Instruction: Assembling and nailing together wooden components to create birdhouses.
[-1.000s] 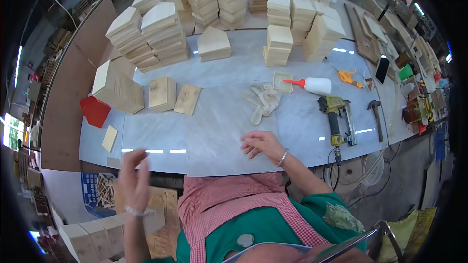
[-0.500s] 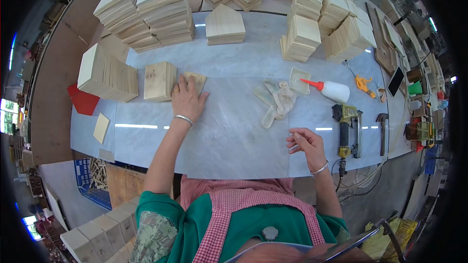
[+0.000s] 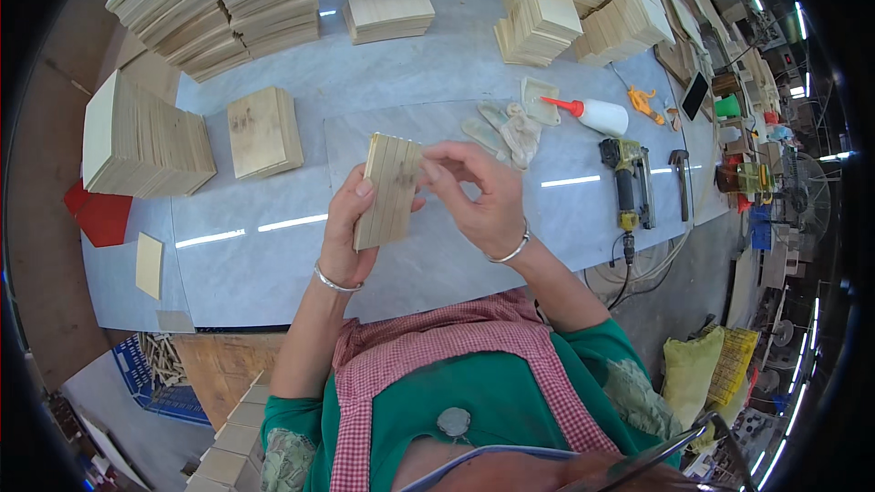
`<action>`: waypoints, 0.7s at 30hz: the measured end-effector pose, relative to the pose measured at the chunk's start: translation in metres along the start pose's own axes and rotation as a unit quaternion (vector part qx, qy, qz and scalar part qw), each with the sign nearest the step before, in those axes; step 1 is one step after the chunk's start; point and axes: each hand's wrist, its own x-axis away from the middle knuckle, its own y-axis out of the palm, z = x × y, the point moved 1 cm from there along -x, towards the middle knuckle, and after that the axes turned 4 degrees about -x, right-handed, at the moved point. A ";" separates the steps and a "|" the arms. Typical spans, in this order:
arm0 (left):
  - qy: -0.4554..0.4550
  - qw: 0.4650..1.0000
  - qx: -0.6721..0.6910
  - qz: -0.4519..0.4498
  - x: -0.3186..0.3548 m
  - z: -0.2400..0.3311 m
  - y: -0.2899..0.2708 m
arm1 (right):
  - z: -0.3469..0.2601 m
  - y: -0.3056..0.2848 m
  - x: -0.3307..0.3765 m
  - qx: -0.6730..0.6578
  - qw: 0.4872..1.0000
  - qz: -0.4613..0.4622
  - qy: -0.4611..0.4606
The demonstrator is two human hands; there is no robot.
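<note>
My left hand [image 3: 343,214] grips a small bundle of thin wooden boards [image 3: 387,196], held tilted above the table with its layered edges showing. My right hand [image 3: 483,196] is at the bundle's upper right edge, thumb and fingertips pinched together; whatever is between them is too small to make out. Beyond the left hand a short stack of wooden boards [image 3: 262,132] rests on the table. Farther left leans a longer row of pale boards [image 3: 146,141].
Tall board stacks [image 3: 264,0] line the far side. Limp gloves [image 3: 510,132], a white glue bottle with red nozzle [image 3: 602,117], a nail gun [image 3: 627,182] and a hammer [image 3: 681,184] lie to the right. A red piece [image 3: 98,214] lies far left.
My left hand has lifted the wooden bundle from beside the short stack and brought it nearer. My right hand has moved left and up to meet it. The view has shifted.
</note>
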 end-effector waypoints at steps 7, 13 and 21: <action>0.176 0.918 -0.351 0.044 0.017 -0.017 -0.012 | -0.011 0.017 0.005 0.058 0.991 -0.021 -0.122; 0.230 0.818 -0.525 0.036 0.027 -0.019 0.015 | -0.013 -0.017 0.034 0.114 0.984 0.030 -0.137; 0.094 0.914 -0.395 -0.013 0.029 -0.067 0.034 | 0.012 -0.105 0.051 0.235 0.956 0.171 -0.045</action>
